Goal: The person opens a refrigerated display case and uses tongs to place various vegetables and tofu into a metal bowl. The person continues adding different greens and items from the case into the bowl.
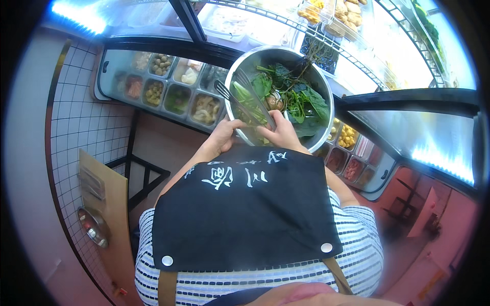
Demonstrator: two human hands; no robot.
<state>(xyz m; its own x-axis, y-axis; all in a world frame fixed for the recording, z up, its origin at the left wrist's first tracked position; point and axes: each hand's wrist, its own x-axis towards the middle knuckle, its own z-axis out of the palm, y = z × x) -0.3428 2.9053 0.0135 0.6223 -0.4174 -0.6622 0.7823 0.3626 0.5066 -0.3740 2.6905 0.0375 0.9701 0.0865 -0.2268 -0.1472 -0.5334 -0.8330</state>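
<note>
Steel bowl (258,55) sits mid-frame, against the edge of the food display, just ahead of the person's apron. Left hand (223,135) is on the near-left rim: thumb over the edge, fingers curled outside, narrow grip on the bowl. Right hand (280,131) is over the near rim, closed round the handle end of the metal tongs (255,99). The tongs reach into the bowl toward its left side; their two slotted ends stand apart with nothing seen clamped between them.

Bowl contents: dark leafy greens (311,104) on the right and far side, paler greens (243,96) on the left under the tongs, and a round brown piece (274,100) near the middle. Can't tell what the brown one is.

Left of the bowl: two rows of clear tubs (204,108) with sorted food, pale chunks in the nearest. More tubs (348,136) on the right, yellow and reddish pieces. Beyond the bowl: wire rack (306,29), bright and washed out behind.

Person wears a black apron (245,219) with white lettering over a striped shirt (360,250). Lower left: wooden board (109,199) with a small metal bowl (100,235).
</note>
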